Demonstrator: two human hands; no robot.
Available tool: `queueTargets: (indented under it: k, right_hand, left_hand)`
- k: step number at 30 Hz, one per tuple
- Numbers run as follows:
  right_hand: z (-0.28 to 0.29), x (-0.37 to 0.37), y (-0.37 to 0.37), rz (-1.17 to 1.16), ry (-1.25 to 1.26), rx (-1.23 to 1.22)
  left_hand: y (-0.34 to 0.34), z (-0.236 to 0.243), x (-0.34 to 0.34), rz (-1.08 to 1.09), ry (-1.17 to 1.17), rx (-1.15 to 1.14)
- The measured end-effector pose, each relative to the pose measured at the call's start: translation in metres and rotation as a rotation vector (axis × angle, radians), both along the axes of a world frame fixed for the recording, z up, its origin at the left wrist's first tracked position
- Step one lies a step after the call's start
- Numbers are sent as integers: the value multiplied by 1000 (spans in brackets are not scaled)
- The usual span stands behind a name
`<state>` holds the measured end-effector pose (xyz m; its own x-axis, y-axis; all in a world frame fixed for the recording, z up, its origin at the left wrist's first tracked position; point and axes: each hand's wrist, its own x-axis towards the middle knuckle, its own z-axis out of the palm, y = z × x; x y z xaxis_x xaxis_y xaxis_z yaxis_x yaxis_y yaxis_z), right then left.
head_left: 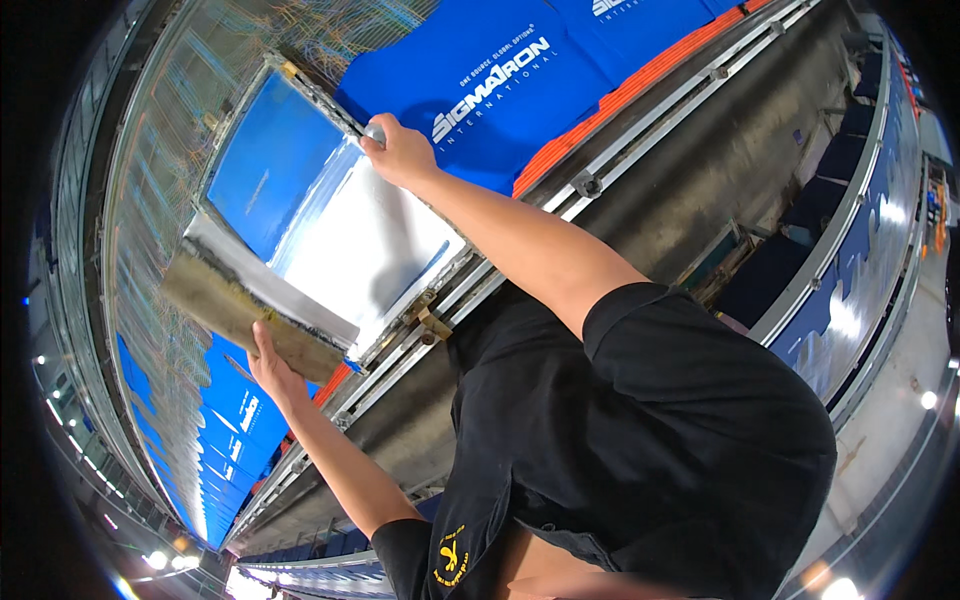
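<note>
A screen printing frame (287,68) lies on the long table, with blue ink (262,170) toward its upper left and white ink (345,260) toward its lower right. My left hand (270,365) holds a wide, stained tan squeegee-like board (225,295) along the frame's lower-left side, its fingers partly hidden behind it. My right hand (398,152) grips a rounded silver handle (376,133) at the frame's upper right. Blue fabric pieces with white printing (530,110) lie beside the frame, and more (230,400) run down the table at lower left.
A metal rail (685,100) with clamps runs along the table's near edge, above red-orange edging (570,140). Across a grey gap at the right stands another long table (840,290) with navy pieces and metal rails. Dark cloth items (830,160) sit beneath it.
</note>
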<state>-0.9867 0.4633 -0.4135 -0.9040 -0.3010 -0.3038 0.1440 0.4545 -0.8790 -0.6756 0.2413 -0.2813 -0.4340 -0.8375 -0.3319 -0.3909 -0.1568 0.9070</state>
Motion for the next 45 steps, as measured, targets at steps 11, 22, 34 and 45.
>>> queueTargets:
  k: [11,22,34,45]
  right_hand:
    - [-18,-2,-4,-9,256,62]
    - [-26,-11,-1,-65,-64,13]
    - [14,-21,-9,-6,807,121]
    - [58,5,-80,863,759,681]
  left_hand:
    - [-20,-7,-84,-518,-429,-616]
    - [-66,-64,-133,-908,-408,-996]
    - [-111,-56,-104,-971,-686,-857]
    - [-95,-79,-79,-823,-693,-916]
